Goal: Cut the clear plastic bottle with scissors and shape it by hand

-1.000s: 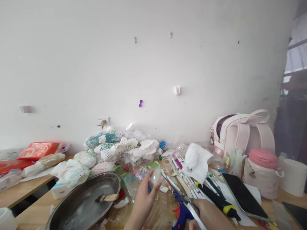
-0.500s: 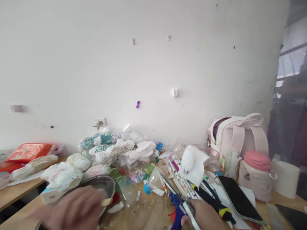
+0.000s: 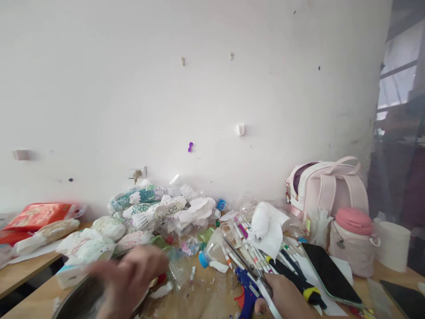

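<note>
My left hand, smeared by motion, is over a dark round bowl or pan at the lower left; whether it holds anything cannot be made out. My right hand is closed around the handles of a pair of scissors, their long blades pointing up and left. Just beside the scissors lies a blue glue gun with a red trigger, partly covered by them. A clear plastic bottle with a blue cap and many marker pens lie beyond the blades.
Decorated white fish-like shapes are heaped against the wall. A crumpled white bundle tops the pens. At the right are a black-and-yellow tool, a phone, a pink backpack and a pink-lidded container. Red packs sit left.
My left hand has moved up and to the right above the bowl, uncovering more of its inside. The right hand and scissors stay nearly in place; the view has shifted slightly.
</note>
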Motion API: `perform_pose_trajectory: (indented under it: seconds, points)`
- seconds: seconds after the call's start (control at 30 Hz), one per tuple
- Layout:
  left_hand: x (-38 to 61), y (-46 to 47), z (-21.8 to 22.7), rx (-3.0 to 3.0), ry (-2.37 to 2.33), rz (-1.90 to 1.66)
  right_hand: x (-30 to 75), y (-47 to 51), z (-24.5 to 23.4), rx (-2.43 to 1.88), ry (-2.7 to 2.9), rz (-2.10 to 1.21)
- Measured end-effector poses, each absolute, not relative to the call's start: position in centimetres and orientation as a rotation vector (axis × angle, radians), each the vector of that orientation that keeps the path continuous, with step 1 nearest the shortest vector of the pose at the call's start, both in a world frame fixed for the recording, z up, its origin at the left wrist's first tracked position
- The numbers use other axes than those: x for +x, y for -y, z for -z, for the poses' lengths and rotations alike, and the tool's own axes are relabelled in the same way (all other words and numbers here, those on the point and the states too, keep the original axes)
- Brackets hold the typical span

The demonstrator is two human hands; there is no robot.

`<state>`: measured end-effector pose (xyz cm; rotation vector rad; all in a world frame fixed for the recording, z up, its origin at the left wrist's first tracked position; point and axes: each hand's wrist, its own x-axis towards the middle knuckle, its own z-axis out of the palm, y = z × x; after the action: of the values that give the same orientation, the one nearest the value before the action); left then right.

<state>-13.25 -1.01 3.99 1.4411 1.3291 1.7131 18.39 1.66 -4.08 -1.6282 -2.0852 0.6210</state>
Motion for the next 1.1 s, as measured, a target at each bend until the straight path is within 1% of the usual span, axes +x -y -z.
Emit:
perform_pose_trajectory:
  seconds: [0.07, 0.13, 0.23, 0.33, 0.5, 0.67, 0.83, 0.9, 1.03, 1.1]
  points:
    - [-10.2, -0.5, -3.4, 1.582, -1.285, -1.548, 18.4, -1.5, 4.0, -1.621, 2.110, -0.596]
    - [-8.0, -1.9, -1.7, 1.731, -1.277, -1.390, 18.3, -1.3, 4.0, -1.620, 2.130, -0.591]
    - [-6.8, -3.1, 1.2, 1.713, -1.398, -1.222, 18.2, -1.0, 4.4, -1.613, 2.153, -0.577]
    - [-6.8, -3.2, 3.1, 1.702, -1.314, -1.107, 18.1, -0.9, 5.0, -1.589, 2.173, -0.555]
    - [-6.4, -2.4, 3.8, 1.536, -1.401, -1.047, 18.2, -0.8, 4.7, -1.587, 2.207, -0.550]
    - [-5.8, -2.0, 3.3, 1.744, -1.564, -1.159, 18.3, -0.5, 3.3, -1.613, 2.238, -0.473]
    - [-5.7, -2.4, 3.8, 1.763, -1.629, -1.161, 18.4, -0.5, 3.0, -1.639, 2.255, -0.465]
    - [-5.7, -2.6, 4.0, 1.783, -1.619, -1.149, 18.4, -0.4, 2.8, -1.624, 2.243, -0.501]
    - [-5.5, -2.6, 3.7, 1.769, -1.611, -1.148, 18.2, 0.2, 1.7, -1.630, 2.153, -0.699]
    - [-5.5, -2.4, 3.4, 1.767, -1.601, -1.166, 18.0, 0.5, 0.9, -1.637, 2.116, -0.745]
